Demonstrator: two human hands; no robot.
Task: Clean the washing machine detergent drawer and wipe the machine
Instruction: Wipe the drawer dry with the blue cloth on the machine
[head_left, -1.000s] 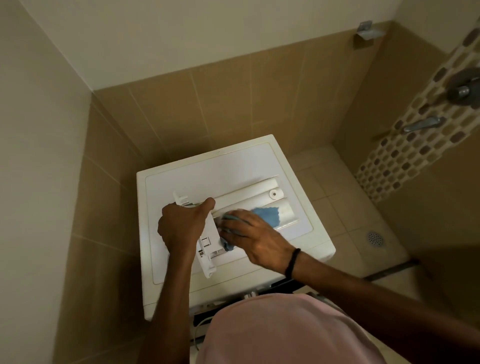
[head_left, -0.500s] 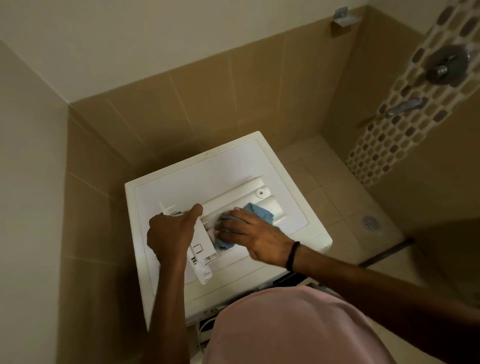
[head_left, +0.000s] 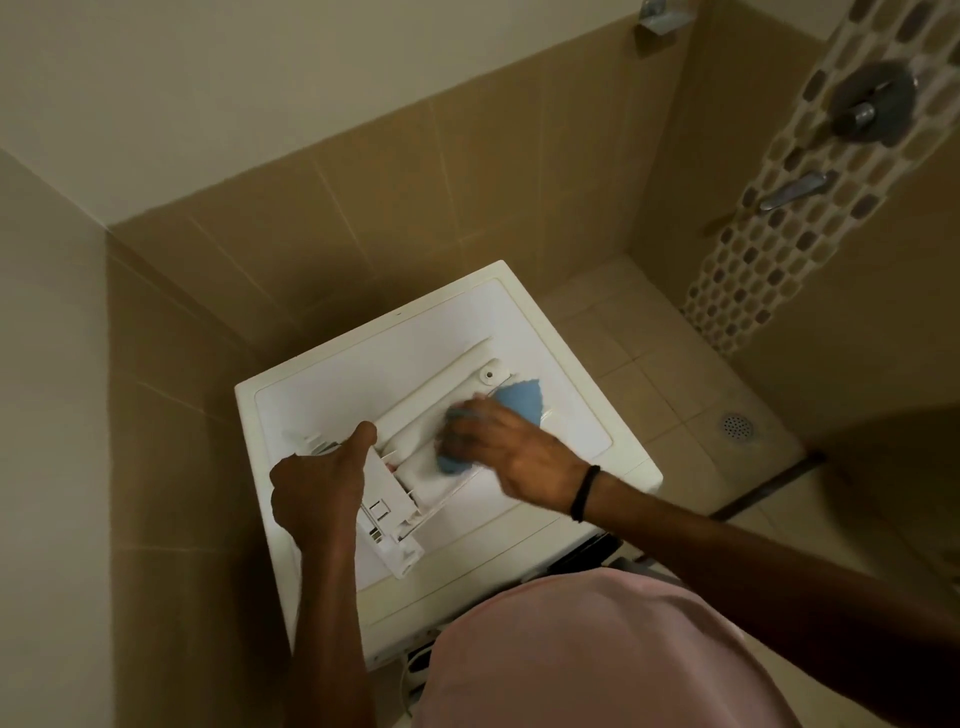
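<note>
Detergent drawer (head_left: 441, 441), removed from its slot, is lying diagonally on the flat white top of the washing machine (head_left: 332, 384), with its front panel end pointing toward the person and its long tray end pointing toward the far right corner of the lid.

Left hand (head_left: 317, 493) is gripping the front panel end of the drawer, fingers curled closed around its edge and thumb resting along the top.

Right hand (head_left: 498, 447) is pressing a blue cloth (head_left: 519, 402) down into the drawer's tray section. The fingers are bent over the cloth and holding it; blue fabric is showing beyond the fingertips and again beneath the palm. A dark band (head_left: 584, 491) is sitting on the right wrist.

Washing machine is standing in a tiled corner, near the tan wall tiles (head_left: 363, 218). A round floor drain (head_left: 737, 426) is lying on the floor well to the right of the machine.
</note>
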